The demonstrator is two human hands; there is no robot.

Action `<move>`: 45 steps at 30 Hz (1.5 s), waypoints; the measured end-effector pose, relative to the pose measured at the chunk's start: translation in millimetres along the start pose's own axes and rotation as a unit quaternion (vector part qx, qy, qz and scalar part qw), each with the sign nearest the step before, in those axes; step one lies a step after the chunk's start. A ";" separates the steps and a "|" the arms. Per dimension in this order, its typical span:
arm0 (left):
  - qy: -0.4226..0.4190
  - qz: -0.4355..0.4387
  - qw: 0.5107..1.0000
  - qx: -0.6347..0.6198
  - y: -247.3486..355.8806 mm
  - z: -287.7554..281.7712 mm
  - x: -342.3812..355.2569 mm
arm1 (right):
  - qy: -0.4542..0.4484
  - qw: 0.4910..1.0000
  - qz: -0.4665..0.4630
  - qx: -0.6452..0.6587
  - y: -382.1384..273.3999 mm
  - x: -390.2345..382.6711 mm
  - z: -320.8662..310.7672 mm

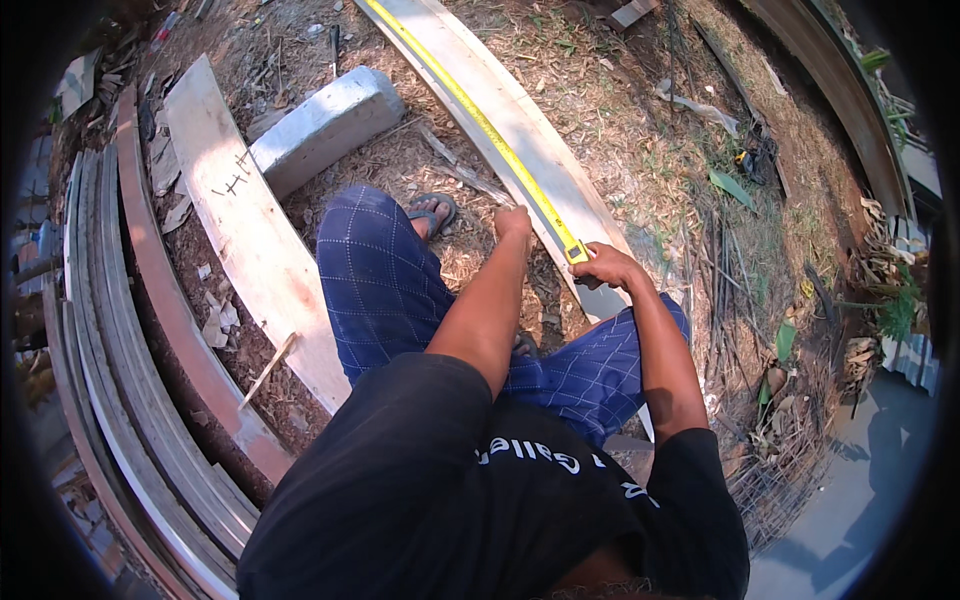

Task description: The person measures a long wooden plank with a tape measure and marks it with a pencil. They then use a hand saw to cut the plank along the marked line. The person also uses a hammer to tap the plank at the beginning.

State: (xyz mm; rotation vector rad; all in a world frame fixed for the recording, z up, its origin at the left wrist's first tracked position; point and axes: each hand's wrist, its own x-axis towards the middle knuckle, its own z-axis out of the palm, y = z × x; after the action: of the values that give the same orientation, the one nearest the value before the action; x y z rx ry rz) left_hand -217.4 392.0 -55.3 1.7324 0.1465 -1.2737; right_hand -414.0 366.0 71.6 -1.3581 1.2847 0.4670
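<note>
A long pale wooden board (pixel 560 165) slants away from me, from beside my knees to the top of the view. Along it lies the drawn-out yellow blade (pixel 470 107) of a tape measure. Its case (pixel 576 252) sits at the board's near end, with my right hand (pixel 608 268) closed around it. My left hand (pixel 513 222) is closed at the board's left edge, a little short of the blade. What its fingers hold, if anything, is hidden.
Left of my knee lies a wide plank (pixel 235 190) with dark marks, touching a grey concrete block (pixel 325 125). Further left run several long grey beams (pixel 110 340) and a reddish-brown one (pixel 165 270). Dry twigs (pixel 725 270) and leaves litter the ground at right.
</note>
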 end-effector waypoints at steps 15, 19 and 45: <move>-0.155 -0.074 0.985 0.025 -98.6 24.4 -15.3 | 0.009 0.996 0.047 0.070 38.2 54.5 40.4; -0.171 -0.070 0.982 0.043 -122.7 18.9 1.9 | -0.003 0.996 0.046 0.079 41.0 68.1 43.2; -0.100 -0.001 0.982 0.162 -122.3 22.6 -2.4 | -0.099 0.988 0.112 0.041 17.3 70.9 12.9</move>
State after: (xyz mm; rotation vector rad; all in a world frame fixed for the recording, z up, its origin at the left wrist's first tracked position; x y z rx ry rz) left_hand -304.6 443.1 -128.1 1.8591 -0.1869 -1.5283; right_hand -401.0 352.9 -0.1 -1.0754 1.2824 0.6798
